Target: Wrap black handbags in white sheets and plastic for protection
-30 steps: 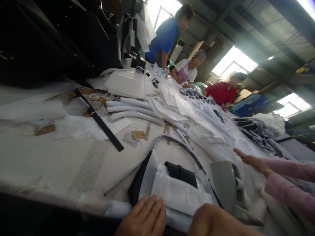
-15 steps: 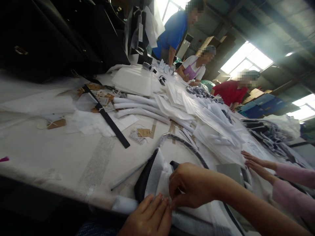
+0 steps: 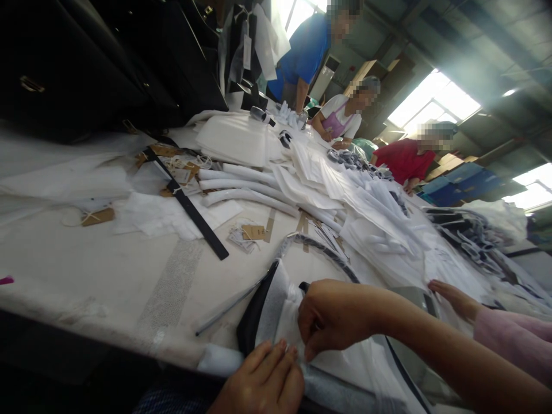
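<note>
A black bag part wrapped in white foam sheet (image 3: 276, 305) lies at the near edge of the white table (image 3: 107, 276). My left hand (image 3: 263, 382) rests on the wrap at the bottom edge, fingers together and pressed against it. My right hand (image 3: 334, 316) reaches across from the right, its fingers pinched on the white wrap just above my left fingertips. A curved black strap (image 3: 319, 250) arcs behind the part.
A co-worker's hand (image 3: 452, 299) in a pink sleeve lies on the table at right. Three more people stand at the far side. White foam tubes (image 3: 245, 187), foam sheets (image 3: 345, 190), brown tags (image 3: 252, 232) and a black strip (image 3: 190, 210) cover the table. Black bags (image 3: 107, 57) stand at left.
My right hand came forward from the bottom edge over the wrapped part and pinched the wrap. The co-worker's hands drew back towards the right. The view shifted slightly.
</note>
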The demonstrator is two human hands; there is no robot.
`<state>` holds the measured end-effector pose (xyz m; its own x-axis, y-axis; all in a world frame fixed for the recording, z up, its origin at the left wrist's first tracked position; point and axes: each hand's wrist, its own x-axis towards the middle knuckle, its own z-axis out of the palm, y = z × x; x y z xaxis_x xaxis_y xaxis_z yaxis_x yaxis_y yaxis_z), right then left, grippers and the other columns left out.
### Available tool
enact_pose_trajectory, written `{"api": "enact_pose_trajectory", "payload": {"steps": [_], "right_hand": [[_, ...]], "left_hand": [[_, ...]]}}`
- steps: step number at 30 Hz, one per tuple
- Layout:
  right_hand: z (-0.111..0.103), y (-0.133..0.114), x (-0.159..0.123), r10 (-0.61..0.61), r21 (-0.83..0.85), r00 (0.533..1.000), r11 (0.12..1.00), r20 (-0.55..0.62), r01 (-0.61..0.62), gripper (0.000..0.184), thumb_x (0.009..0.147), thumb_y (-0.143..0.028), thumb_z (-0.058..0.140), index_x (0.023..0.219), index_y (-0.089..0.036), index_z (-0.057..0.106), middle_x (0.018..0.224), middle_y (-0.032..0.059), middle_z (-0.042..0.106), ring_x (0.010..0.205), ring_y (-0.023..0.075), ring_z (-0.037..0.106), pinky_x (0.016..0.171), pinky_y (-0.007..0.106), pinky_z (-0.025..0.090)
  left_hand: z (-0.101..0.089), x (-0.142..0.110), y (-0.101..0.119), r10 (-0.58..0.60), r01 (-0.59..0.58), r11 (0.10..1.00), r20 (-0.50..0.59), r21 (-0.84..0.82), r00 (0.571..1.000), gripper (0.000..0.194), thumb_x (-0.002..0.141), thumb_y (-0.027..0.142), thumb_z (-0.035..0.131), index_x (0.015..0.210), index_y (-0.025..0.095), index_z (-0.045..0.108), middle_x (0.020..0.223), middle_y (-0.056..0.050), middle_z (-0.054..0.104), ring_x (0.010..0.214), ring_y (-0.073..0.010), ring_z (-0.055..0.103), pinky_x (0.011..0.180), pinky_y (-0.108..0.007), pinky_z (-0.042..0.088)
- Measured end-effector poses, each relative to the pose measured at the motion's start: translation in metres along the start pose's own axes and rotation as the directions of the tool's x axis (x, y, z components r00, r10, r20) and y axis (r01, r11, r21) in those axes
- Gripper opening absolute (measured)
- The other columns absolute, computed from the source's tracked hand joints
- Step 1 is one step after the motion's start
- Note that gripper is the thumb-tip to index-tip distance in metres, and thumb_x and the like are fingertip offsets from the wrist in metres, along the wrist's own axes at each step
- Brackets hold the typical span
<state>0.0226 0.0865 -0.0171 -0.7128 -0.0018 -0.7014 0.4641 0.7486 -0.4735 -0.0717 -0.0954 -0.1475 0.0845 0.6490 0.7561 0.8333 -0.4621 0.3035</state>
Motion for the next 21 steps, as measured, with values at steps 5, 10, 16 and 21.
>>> {"api": "enact_pose_trajectory", "payload": {"steps": [5,10,16,21], "right_hand": [[0.000,-0.011,-0.009,-0.004,0.117,0.999,0.993,0.053,-0.002,0.017,0.073,-0.032,0.082,0.082,-0.019,0.079,0.060,-0.0067,0.062,0.052,0.0049,0.053,0.050,0.013,0.035],[0.006,-0.019,-0.010,-0.043,0.258,0.988,0.966,0.147,0.004,0.024,0.071,-0.039,0.085,0.079,-0.017,0.078,0.056,-0.0082,0.058,0.050,0.0044,0.051,0.049,0.012,0.036],[0.008,-0.009,-0.005,-0.073,0.486,0.971,0.873,0.226,-0.047,0.038,0.071,-0.047,0.083,0.086,-0.013,0.079,0.066,-0.0036,0.066,0.059,0.0073,0.057,0.057,0.012,0.042],[0.015,0.000,0.007,0.044,0.112,0.994,0.992,0.098,-0.055,0.021,0.075,-0.036,0.078,0.089,-0.021,0.080,0.066,-0.0047,0.070,0.057,0.0077,0.058,0.053,0.015,0.038]], "left_hand": [[0.002,0.001,-0.001,0.027,-0.027,1.000,0.004,0.005,1.000,0.042,0.101,0.005,0.028,0.095,0.013,0.068,0.096,-0.003,0.078,0.092,-0.0131,0.074,0.091,-0.022,0.055],[0.000,-0.001,0.000,0.010,-0.010,1.000,0.012,-0.020,1.000,0.045,0.103,0.007,0.023,0.096,0.012,0.067,0.095,-0.003,0.078,0.093,-0.0139,0.074,0.091,-0.023,0.055],[-0.002,0.000,-0.001,-0.014,0.014,0.999,0.001,-0.036,1.000,0.046,0.104,0.010,0.021,0.098,0.012,0.067,0.097,-0.004,0.078,0.093,-0.0143,0.074,0.090,-0.023,0.055],[-0.003,0.005,0.000,-0.018,0.019,0.999,0.010,-0.032,1.000,0.046,0.104,0.009,0.022,0.093,0.013,0.067,0.090,-0.003,0.078,0.091,-0.0128,0.074,0.091,-0.021,0.054]]}}
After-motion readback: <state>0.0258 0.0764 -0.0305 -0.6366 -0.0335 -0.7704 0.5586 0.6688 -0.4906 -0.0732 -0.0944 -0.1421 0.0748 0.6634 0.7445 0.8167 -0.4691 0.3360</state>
